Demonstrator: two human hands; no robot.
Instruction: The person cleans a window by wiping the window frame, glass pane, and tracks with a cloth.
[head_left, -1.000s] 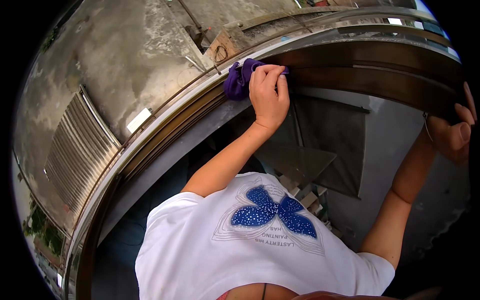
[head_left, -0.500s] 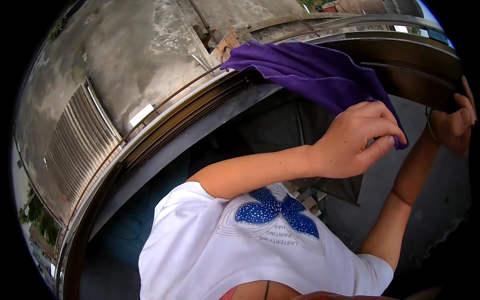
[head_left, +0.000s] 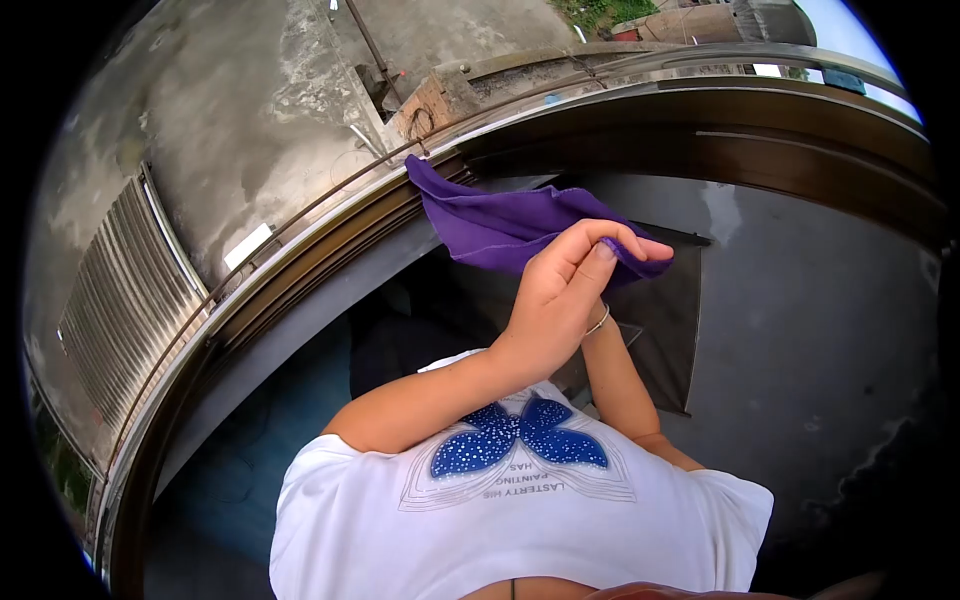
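A purple cloth [head_left: 490,222] hangs from the fingers of my left hand [head_left: 560,290]. My left thumb and fingers pinch its right-hand end, and the cloth spreads left, its far corner over the brown metal window track [head_left: 350,235]. Behind my left hand is my right hand [head_left: 597,314], with a thin bracelet at its wrist. Its fingers are hidden by the left hand and the cloth, so I cannot tell whether it touches the cloth.
A brown window frame [head_left: 800,150] curves along the top right. Beyond the track lie a concrete yard [head_left: 230,80] and a corrugated metal sheet [head_left: 130,300] below. A dark panel [head_left: 650,330] stands behind my arms, with a grey surface [head_left: 800,330] at the right.
My right hand has left the brown frame at the right and come in behind my left hand. My left hand, still pinching the purple cloth, has moved left and closer to my body.
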